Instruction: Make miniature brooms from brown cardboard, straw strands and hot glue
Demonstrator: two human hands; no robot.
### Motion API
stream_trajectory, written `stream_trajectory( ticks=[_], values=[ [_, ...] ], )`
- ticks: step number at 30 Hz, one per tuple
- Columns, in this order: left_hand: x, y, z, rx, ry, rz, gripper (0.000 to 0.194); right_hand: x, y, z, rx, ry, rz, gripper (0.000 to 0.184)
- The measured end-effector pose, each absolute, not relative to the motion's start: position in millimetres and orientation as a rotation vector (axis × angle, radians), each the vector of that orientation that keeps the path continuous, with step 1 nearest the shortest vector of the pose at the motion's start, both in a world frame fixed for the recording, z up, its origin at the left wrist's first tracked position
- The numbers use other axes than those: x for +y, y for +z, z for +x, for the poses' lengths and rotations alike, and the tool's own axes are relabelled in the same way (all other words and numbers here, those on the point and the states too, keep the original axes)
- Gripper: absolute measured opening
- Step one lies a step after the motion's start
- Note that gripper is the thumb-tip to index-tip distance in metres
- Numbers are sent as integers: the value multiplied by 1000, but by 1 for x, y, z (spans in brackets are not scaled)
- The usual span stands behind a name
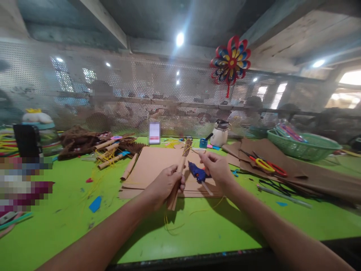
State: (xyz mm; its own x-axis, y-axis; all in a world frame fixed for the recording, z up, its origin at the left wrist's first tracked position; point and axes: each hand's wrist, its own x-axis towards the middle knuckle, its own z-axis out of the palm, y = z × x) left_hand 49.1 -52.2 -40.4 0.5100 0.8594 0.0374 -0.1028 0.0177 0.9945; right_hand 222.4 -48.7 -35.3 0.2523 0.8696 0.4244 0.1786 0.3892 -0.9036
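My left hand [168, 183] is wrapped round a long brown rolled paper stick [180, 167], held tilted with its frayed dark top pointing away from me. My right hand [216, 167] is closed in a pinch near the stick's upper end, holding a thin pale strip [198, 150]. A blue glue gun [199, 174] lies on the brown cardboard sheets [149, 165] just below my right hand. Yellow threads [172, 225] trail on the green table [70, 218] under the stick.
Scissors with yellow and red handles [266, 165] lie on brown paper at right, beside a green basket [303, 146]. More rolled sticks and brown material [107, 148] sit at left. A phone [154, 133] and a white kettle [220, 134] stand by the perforated screen; people sit behind it.
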Motion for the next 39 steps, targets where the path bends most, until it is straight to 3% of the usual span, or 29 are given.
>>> stream_trajectory(
  ticks=[21, 28, 30, 33, 39],
  values=[
    [-40, -45, 44, 858, 1013, 1679, 17, -57, -41, 215, -1615, 989, -988, 36],
    [-42, -42, 44, 874, 1015, 1688, 22, -59, -44, 217, -1760, 679, -1032, 51],
    [-44, -41, 45, 886, 1016, 1698, 23, -55, -46, 218, -1731, 643, -1043, 46],
    [-45, -39, 45, 911, 1008, 1721, 25, -50, -48, 218, -1710, 648, -1004, 22],
    [-49, -38, 46, 905, 988, 1742, 27, -53, -47, 211, -1770, 646, -1025, 23]
  ],
)
